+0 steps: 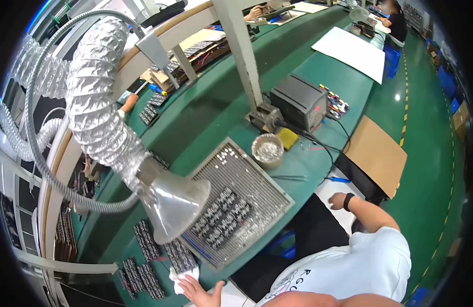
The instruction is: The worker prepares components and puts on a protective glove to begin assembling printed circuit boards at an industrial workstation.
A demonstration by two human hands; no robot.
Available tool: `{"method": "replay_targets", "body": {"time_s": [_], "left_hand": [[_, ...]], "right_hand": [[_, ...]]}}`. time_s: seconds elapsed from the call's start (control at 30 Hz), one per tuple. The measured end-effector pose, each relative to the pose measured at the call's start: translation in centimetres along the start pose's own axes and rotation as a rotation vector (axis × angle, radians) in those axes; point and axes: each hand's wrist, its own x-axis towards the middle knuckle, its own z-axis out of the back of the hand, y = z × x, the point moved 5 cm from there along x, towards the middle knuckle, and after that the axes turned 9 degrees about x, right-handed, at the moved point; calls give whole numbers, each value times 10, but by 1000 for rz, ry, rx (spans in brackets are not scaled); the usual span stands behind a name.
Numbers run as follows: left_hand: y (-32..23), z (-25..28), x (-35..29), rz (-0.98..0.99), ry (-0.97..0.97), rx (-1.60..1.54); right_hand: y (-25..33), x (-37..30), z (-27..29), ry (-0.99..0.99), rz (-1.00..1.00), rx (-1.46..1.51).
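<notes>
My left hand [199,293] is at the bottom of the view, fingers stretched out and thumb apart. Its fingertips touch a crumpled white cloth [181,277] at the near end of a dark block of small components [181,257]. Further right, away from the bench edge, my right hand [337,200] hangs over a white surface by my lap, fingers curled, with nothing visible in it. More dark component blocks [227,217] lie on a ribbed metal tray [269,192] strewn with bright bits.
A funnel-shaped extractor hood [182,204] on a foil duct [93,92] hangs over the tray's left side. Behind the tray stand a tub [267,150], a yellow sponge [287,138] and a dark soldering station [299,102]. A cardboard sheet [377,156] covers a box at the right.
</notes>
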Motion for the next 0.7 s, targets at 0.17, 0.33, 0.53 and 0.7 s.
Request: {"method": "replay_targets", "body": {"time_s": [0.17, 0.33, 0.53, 0.7], "left_hand": [[1, 21, 0, -4, -234, -169], [20, 39, 18, 48, -247, -234], [16, 46, 54, -105, -295, -229], [-8, 46, 55, 32, -84, -254]], "right_hand": [[-87, -107, -130, 346, -51, -147], [-85, -125, -110, 325, -36, -77], [-56, -115, -145, 425, 9, 76], [-45, -55, -134, 419, 16, 227]]}}
